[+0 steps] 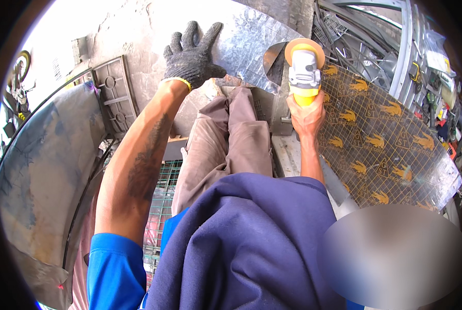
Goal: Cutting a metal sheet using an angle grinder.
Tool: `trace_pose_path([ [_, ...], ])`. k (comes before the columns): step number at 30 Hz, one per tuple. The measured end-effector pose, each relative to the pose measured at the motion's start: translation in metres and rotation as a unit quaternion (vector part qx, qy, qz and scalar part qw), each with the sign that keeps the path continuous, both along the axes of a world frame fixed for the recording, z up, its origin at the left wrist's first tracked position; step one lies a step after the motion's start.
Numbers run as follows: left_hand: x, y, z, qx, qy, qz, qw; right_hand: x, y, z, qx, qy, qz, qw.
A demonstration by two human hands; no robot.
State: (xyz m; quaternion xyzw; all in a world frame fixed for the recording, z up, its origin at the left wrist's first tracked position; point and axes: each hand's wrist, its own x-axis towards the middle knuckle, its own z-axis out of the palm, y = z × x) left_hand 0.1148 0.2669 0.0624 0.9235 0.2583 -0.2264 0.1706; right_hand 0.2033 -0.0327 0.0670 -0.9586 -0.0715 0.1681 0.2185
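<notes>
My left hand (pixel 194 61), in a dark grey knitted glove with a yellow cuff, has its fingers spread. It is at the left part of a shiny metal sheet (pixel 247 49); whether it presses on the sheet or hovers, I cannot tell. My bare right hand (pixel 308 114) is wrapped round the yellow body of an angle grinder (pixel 304 72). The grinder points away from me, its round tan disc (pixel 293 45) over the sheet's right end. Beside the disc, a dark curved opening or piece (pixel 275 63) shows in the sheet.
A dark board with a gold printed pattern (pixel 365 139) lies right of the grinder. Metal bars and scrap (pixel 360 41) crowd the upper right. On the left are a metal frame (pixel 118 95) and a stained, covered panel (pixel 50 165). Green wire mesh (pixel 161 191) lies beside my legs.
</notes>
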Motion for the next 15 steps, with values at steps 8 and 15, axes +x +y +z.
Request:
trace_pose_path([
  [8,-0.002,0.001,-0.001,0.001,0.001,-0.013,1.000,0.004,0.009,-0.009,-0.011,0.015,-0.011,1.000],
  [15,0.000,0.001,0.003,0.008,0.008,-0.010,1.000,0.000,-0.004,-0.006,-0.015,0.015,-0.024,1.000],
])
